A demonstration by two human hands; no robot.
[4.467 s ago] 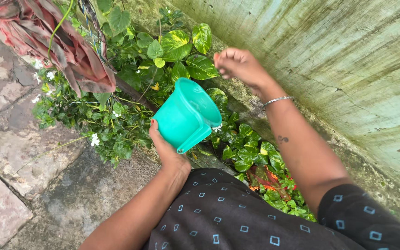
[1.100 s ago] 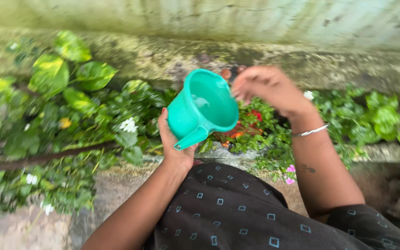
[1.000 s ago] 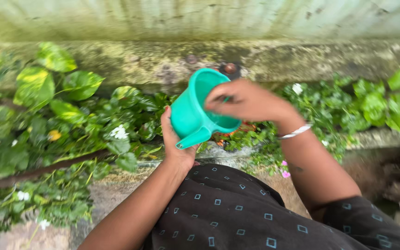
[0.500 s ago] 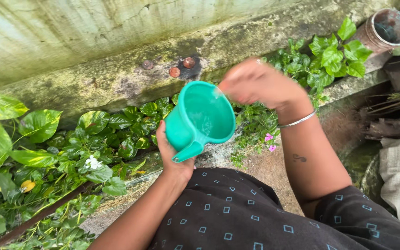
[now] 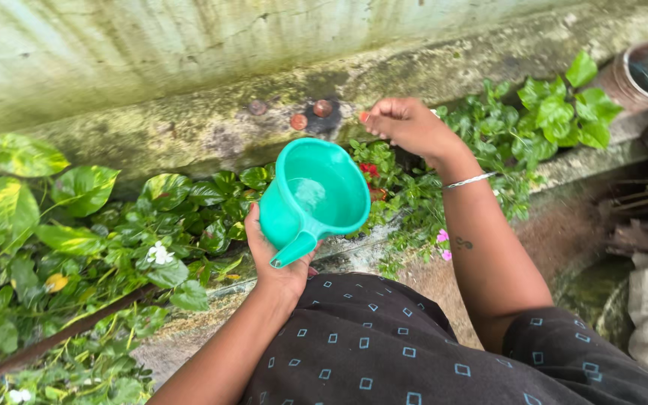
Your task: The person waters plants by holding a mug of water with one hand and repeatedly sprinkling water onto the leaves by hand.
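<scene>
Right hand, fingers bunched together, is now hovering clear of the teal plastic mug over the red-flowered plants, having left its rim, while left hand is gripping the mug, water inside, above the bed.

The right hand has lifted out of the green mug and now hangs over the plants.

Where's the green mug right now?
In the head view, centre frame: the green mug is held in the left hand, above the leafy plants, with the right hand just beyond its rim.
</scene>
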